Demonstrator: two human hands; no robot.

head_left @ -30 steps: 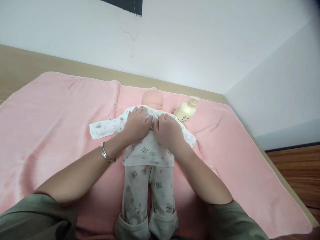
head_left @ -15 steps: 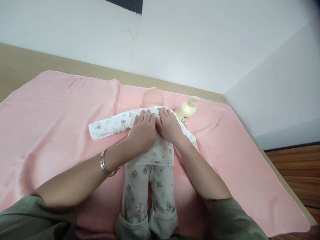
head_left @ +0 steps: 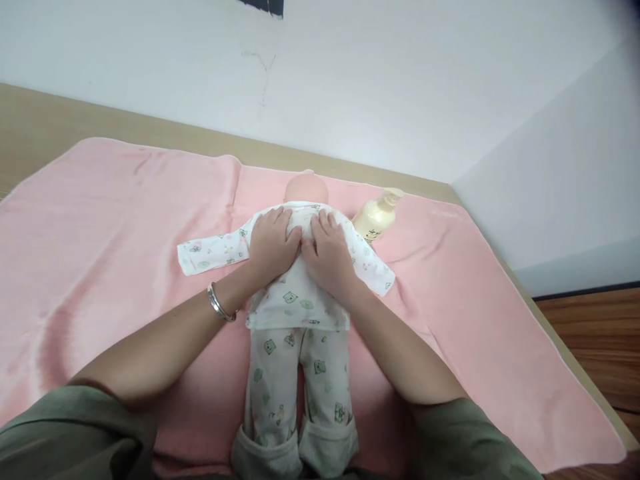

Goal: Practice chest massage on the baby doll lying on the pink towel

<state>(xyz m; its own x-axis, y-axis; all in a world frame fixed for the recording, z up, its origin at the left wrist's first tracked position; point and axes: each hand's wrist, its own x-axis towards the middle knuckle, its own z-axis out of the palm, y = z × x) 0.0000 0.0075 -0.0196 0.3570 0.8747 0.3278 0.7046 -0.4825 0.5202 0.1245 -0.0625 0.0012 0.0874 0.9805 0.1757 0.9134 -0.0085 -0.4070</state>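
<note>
A baby doll (head_left: 306, 189) lies stretched out in the middle, its head away from me and its smooth crown showing. It wears a white printed top (head_left: 300, 308) with both sleeves spread sideways, and matching trousers (head_left: 274, 380) with turned-up cuffs. My left hand (head_left: 273, 245) rests flat on the upper left of the top, fingers pointing toward the doll's shoulder. Flat on the upper right is my right hand (head_left: 330, 257), its thumb close to the left thumb. Both hands are open and hold nothing. The doll's face cannot be seen.
A pink mat (head_left: 125, 233) spreads under the doll on a wooden surface (head_left: 35, 113). Close to the doll's right sleeve lies a pale yellow pump bottle (head_left: 376, 217). A white wall (head_left: 375, 87) runs behind, meeting another at the right.
My left hand has slid left, off the middle of the doll's top onto its upper left. My fingers now lie further apart from the right hand's, which has shifted slightly.
</note>
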